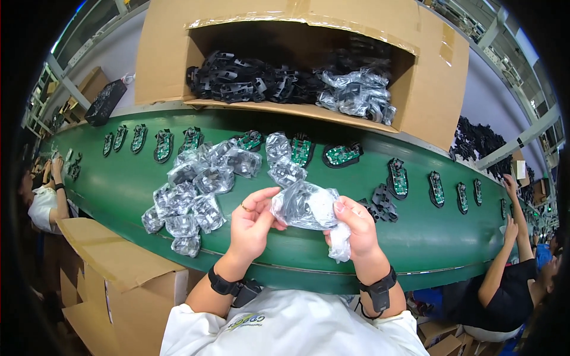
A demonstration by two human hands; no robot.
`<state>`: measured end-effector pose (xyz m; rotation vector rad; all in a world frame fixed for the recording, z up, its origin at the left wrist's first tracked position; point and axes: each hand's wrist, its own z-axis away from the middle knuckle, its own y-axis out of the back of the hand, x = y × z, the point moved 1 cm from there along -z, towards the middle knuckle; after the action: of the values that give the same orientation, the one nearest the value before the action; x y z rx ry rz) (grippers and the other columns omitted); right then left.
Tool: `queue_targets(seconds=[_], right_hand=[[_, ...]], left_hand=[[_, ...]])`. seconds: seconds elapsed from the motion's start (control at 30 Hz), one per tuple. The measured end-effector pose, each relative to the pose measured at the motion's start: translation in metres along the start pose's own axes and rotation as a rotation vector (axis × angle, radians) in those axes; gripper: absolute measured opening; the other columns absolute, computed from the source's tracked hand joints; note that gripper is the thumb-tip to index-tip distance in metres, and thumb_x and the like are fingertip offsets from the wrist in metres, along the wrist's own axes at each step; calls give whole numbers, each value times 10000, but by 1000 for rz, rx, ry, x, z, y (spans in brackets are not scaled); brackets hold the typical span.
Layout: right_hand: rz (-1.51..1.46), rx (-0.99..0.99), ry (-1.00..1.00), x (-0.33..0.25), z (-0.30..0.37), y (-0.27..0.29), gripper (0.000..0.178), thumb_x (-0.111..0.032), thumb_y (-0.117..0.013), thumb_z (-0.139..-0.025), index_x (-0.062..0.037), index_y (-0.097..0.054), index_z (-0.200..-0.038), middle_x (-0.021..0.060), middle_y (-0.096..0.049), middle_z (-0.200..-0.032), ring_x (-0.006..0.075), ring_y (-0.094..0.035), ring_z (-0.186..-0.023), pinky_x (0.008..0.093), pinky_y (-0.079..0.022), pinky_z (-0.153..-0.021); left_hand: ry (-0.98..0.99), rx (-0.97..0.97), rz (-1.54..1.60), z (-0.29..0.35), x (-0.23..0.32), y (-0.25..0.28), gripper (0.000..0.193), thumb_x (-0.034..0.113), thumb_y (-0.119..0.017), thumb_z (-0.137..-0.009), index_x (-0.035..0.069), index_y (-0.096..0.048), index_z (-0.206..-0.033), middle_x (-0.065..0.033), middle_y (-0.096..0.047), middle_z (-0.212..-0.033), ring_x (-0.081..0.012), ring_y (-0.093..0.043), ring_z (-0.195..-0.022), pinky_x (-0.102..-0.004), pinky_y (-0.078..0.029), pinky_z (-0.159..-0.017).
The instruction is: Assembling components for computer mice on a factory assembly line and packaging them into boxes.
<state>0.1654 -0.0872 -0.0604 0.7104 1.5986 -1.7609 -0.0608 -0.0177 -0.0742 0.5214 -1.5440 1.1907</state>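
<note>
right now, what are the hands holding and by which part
A clear plastic packet: left hand at its left end, right hand at its right.

Ctr brt w/ glints on bag, edges dark & bent.

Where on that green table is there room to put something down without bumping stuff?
Bare green table lies right of the right hand, below the black plastic pieces. Another free patch is left of the bagged parts, below the leftmost circuit boards. It's crowded where those bags bunch up, left of the left hand.
</note>
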Motion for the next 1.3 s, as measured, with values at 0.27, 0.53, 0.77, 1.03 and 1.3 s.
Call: queue_targets(seconds=[0.27, 0.53, 0.77, 1.03, 1.3], right_hand=[[-37, 174, -144, 11, -4, -21, 493, -215, -673, -1004, -15, -484, -1413, 73, -687, -948, 148, -663, -680, 259, -525, -514], [-38, 213, -220, 22, 6, -5, 407, -145, -619, -1003, -51, -524, -1387, 81, -695, -977, 154, -668, -672, 290, -538, -461], [-17, 159, -269, 29, 11, 1, 237, -135, -627, -991, -70, -601, -1217, 74, -707, -925, 179, -678, -658, 304, -537, -473], [37, 264, 43, 37, 19, -7, 434, -163, -680, -987, -66, -546, -1389, 62, -678, -943, 171, -666, -709, 279, -551, -605], [1122, 146, 606, 11, 19, -19, 434, -37, -823, -815, -44, -735, -1240, 77, -617, -784, 163, -594, -697, 291, -478, -627]], left_hand=[[-644, -154, -1004, 28, 9, 7, 527, 39, -804, -819, 82, -650, -1321, -176, -625, -1350, -320, -668, -1155, -399, -571, -944], [-825, -367, -1104, 29, 11, 9, 536, 58, -844, -746, 100, -675, -1253, -154, -665, -1308, -336, -689, -1096, -413, -580, -874], [-829, -250, -1059, 23, 44, -21, 296, 42, -856, -721, 85, -752, -995, -159, -685, -1268, -329, -688, -1136, -399, -594, -893], [-760, -97, -997, 26, 27, -3, 206, 21, -794, -837, 57, -767, -1037, -107, -761, -962, -270, -736, -816, -342, -595, -698], [-644, -219, -910, 24, 40, 1, 163, 29, -777, -858, 44, -763, -1020, -122, -767, -964, -257, -743, -797, -327, -589, -675]])
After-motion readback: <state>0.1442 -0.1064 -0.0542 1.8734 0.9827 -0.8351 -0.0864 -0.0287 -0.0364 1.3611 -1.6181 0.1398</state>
